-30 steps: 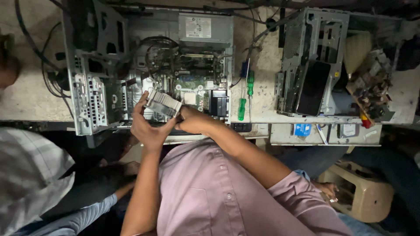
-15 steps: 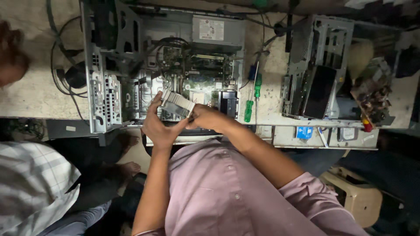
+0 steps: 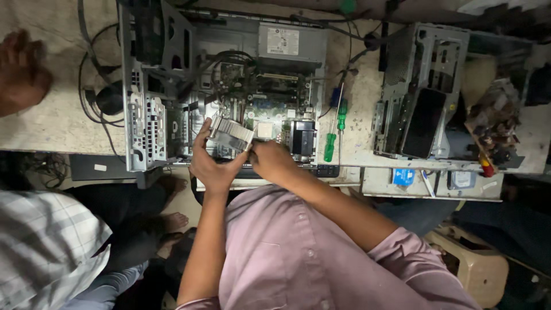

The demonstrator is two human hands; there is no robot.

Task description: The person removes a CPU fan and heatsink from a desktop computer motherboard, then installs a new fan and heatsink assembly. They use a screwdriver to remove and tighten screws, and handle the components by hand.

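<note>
Both hands, left hand [image 3: 213,166] and right hand [image 3: 274,162], grip a finned heatsink [image 3: 231,134], lifted clear of the open computer case [image 3: 150,115]; not yet set down.

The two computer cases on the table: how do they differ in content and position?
The left case is open and holds a circuit board and cables; the right case looks stripped, mostly bare metal. The left case lies by both hands and the finned heatsink; the right case lies beyond the green screwdrivers. Both are grey metal.

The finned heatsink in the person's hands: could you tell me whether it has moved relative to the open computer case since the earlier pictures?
Cannot tell: the heatsink sits over the case's near edge as before; only the camera shifted.
</note>
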